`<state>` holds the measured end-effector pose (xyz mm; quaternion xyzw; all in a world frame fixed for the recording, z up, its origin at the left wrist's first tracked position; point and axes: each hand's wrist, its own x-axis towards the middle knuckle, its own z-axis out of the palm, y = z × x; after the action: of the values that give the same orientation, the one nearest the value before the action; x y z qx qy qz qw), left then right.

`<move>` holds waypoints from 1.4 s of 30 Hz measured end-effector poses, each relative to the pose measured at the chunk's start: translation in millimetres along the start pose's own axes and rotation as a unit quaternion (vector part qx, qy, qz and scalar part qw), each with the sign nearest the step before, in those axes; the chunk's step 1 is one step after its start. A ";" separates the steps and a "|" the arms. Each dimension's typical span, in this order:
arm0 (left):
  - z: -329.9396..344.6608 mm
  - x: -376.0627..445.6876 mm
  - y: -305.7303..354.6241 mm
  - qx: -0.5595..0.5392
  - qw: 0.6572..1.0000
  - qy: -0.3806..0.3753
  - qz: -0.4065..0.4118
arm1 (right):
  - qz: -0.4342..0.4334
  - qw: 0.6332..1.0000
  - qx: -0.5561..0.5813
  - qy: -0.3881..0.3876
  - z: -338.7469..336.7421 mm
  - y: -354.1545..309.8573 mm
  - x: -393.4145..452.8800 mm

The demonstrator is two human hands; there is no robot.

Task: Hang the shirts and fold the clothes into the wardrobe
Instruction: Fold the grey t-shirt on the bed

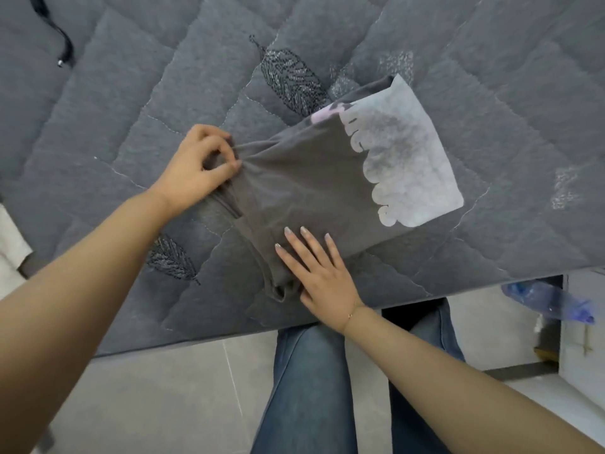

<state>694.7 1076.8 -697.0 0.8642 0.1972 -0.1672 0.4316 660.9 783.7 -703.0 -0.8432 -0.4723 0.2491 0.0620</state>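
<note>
We recorded a grey quilted bedspread (131, 103) with stitched leaf motifs filling most of the head view; we took it as our landmark. Below its near edge we saw pale floor tiles (157, 398) and the person's legs in blue jeans (307, 388). On the bedspread, close to that near edge, lay the task item: a partly folded dark grey T-shirt (307, 188) with a pale scalloped print (406, 158) at its far end and a small pink patch beside the print. The shirt lay flat on the quilt, its neckline end nearest the person. The left hand (199, 168) gripped the shirt's left edge, thumb and fingers curled and pinching a bunch of fabric. The right hand (320, 273) rested flat on the shirt's near part, fingers straight and spread, holding nothing. The hands were apart. At the bedspread's far left corner we noted a black cord (62, 37). Off its right edge lay something blue, blurred (546, 303).
</note>
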 end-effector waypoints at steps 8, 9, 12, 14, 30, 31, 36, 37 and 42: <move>-3.8 -6.8 20.5 -0.116 0.977 -0.072 -0.166 | 0.034 0.969 0.233 0.080 -19.0 5.8 7.9; -10.6 -14.3 29.6 -0.176 0.967 -0.080 -0.164 | 0.071 0.942 0.321 0.071 -32.5 6.1 1.0; -30.1 -45.2 66.6 -0.241 0.959 -0.102 -0.109 | 0.198 0.813 0.543 0.073 -91.3 7.0 -27.5; -42.5 -68.2 98.3 -0.243 0.962 -0.099 -0.077 | 0.254 0.726 0.634 0.081 -140.5 8.6 -42.9; 4.4 0.4 130.2 -0.396 0.842 0.121 -0.347 | 0.416 0.653 0.632 0.002 -165.1 182.3 66.1; 28.6 -9.4 117.7 -0.369 0.843 0.127 -0.371 | 0.444 0.659 0.607 -0.005 -146.4 186.2 54.5; 124.2 -97.6 89.2 -0.340 0.845 0.097 -0.401 | 0.472 0.674 0.568 0.026 -79.4 156.2 -47.5; 134.5 -110.5 87.6 -0.341 0.847 0.106 -0.395 | 0.468 0.675 0.570 0.017 -70.3 145.2 -63.5; 148.9 -134.8 89.6 -0.389 0.834 0.184 -0.345 | 0.462 0.667 0.583 0.050 -40.0 111.0 -87.2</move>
<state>603.7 880.1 -659.3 0.5157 0.6076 -0.0525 0.6017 727.6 656.2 -674.4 -0.7568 0.2228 0.4281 0.4409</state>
